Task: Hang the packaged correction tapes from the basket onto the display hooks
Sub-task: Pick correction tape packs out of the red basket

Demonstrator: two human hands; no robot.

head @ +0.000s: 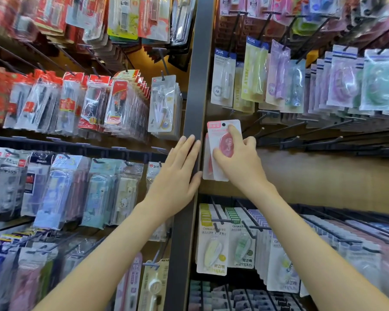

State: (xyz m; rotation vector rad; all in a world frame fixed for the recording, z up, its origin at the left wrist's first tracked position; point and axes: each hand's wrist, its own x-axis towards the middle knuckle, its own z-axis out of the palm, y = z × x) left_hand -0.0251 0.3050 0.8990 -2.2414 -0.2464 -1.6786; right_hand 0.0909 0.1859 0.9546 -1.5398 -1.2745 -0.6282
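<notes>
My right hand (236,157) grips a pink packaged correction tape (221,135) by its blister, index finger stretched up over the card. The card's hang hole sits at its top, against the leftmost spot of the right-hand display. Another pink pack (208,162) hangs right behind it. Several bare display hooks (285,133) jut out to the right of the pack. My left hand (177,171) rests flat with straight fingers on the dark upright post (198,86). The basket is out of view.
Pastel packaged tapes (279,75) fill the row above. Campus correction tapes (213,239) hang on the row below. Left of the post hang compass sets and stationery packs (164,104) on crowded hooks. Hook tips stick out toward me on every row.
</notes>
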